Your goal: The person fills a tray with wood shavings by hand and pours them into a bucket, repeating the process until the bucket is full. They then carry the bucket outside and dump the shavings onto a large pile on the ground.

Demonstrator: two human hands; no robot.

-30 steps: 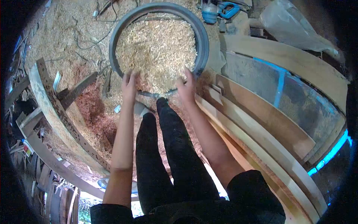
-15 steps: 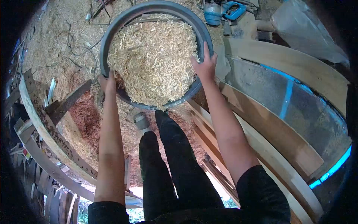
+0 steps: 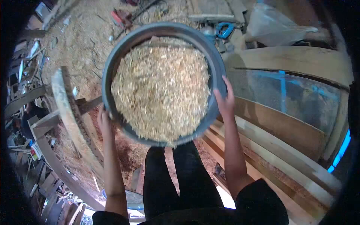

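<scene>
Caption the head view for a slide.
Both hands, left hand and right hand, grip a grey basin heaped with wood shavings above a sawdust-covered floor.

Round grey basin point(image 3: 216, 63), heaped with pale wood shavings point(image 3: 161, 90).

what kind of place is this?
Most likely a woodworking shop or sawmill yard. Wood shavings cover the ground, long planks are stacked at the right, and a blue power tool lies beyond the basin, which is heaped with shavings and held by the left hand and right hand.
</scene>
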